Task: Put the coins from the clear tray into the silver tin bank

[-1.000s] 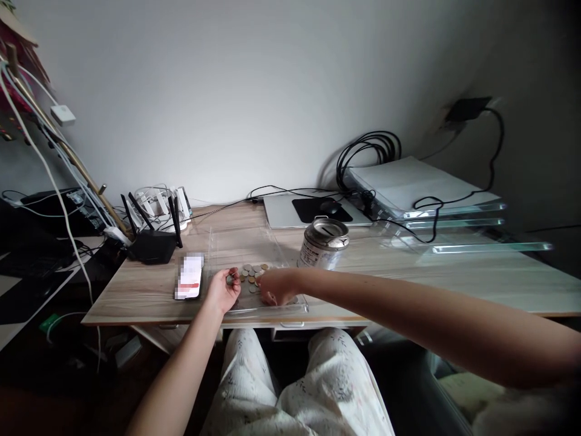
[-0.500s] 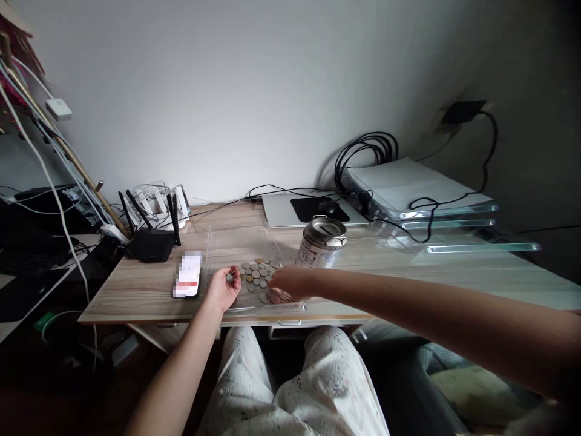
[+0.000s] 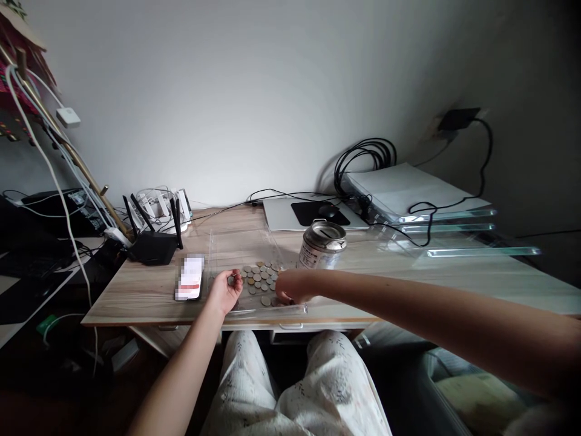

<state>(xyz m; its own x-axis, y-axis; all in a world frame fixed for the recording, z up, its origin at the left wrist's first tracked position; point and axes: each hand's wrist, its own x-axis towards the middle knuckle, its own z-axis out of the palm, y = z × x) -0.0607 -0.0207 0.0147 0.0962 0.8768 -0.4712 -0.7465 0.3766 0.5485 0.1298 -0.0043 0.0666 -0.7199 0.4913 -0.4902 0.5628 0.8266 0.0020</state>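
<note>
Several silver and a few yellowish coins [image 3: 258,277] lie spread in a shallow clear plastic tray [image 3: 236,239] on the desk. At the left of the coins my left hand [image 3: 225,292] rests palm up, its fingers curled around what looks like a silver coin. My right hand [image 3: 297,284] reaches in from the right, knuckles up, over the right side of the coins. Its fingers are bent down and pressed together, and their tips are mostly hidden. Just behind it stands a round metal tin [image 3: 322,242] with a slot in its lid.
A phone [image 3: 189,277] lies left of the tray, with a black router [image 3: 157,247] behind it. At the back are a laptop [image 3: 278,215], a mouse [image 3: 327,210] and coiled black cable [image 3: 363,154]. Clear trays [image 3: 447,227] are stacked at right.
My right hand has shifted slightly right and uncovered a little more of the coins. My left hand stays curled in the same place. The view has tilted slightly.
</note>
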